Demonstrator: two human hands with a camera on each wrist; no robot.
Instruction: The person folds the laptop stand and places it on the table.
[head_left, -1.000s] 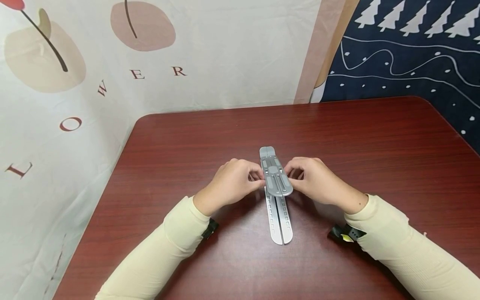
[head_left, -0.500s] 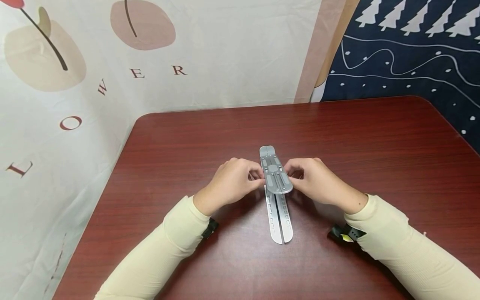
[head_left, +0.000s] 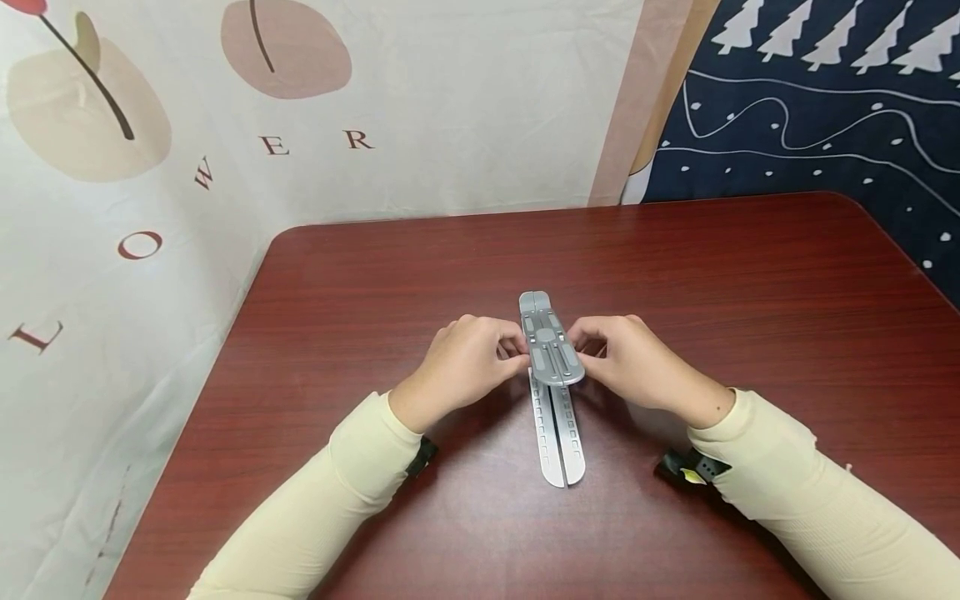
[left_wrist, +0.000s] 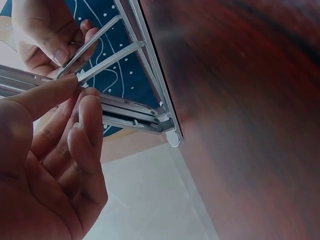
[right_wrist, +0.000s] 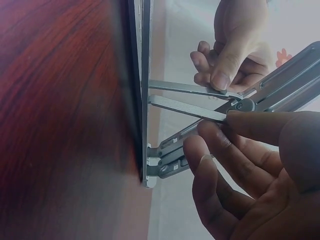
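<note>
A silver folding laptop stand (head_left: 545, 337) stands on the table, folded narrow with its two halves side by side. Its upper arms slope up from the far hinge over the slotted base rails (head_left: 551, 442). My left hand (head_left: 468, 358) pinches at the upper end of one support strut (left_wrist: 111, 63), thumb and forefinger together. On the opposite side, my right hand (head_left: 633, 358) pinches the other strut (right_wrist: 187, 109) near its upper end. Both struts run from the base rails up to the arms. In the head view the upper plate hides the struts and some fingertips.
The stand sits near the middle of a dark red wooden table (head_left: 390, 283). Behind are a white printed cloth (head_left: 465, 125) and a navy cloth with white trees (head_left: 810, 125). A black wrist strap (head_left: 693, 467) shows below the right sleeve.
The near end of the stand's upper arms has shifted slightly away from me over the base rails. Both hands keep nearly the same place and grip.
</note>
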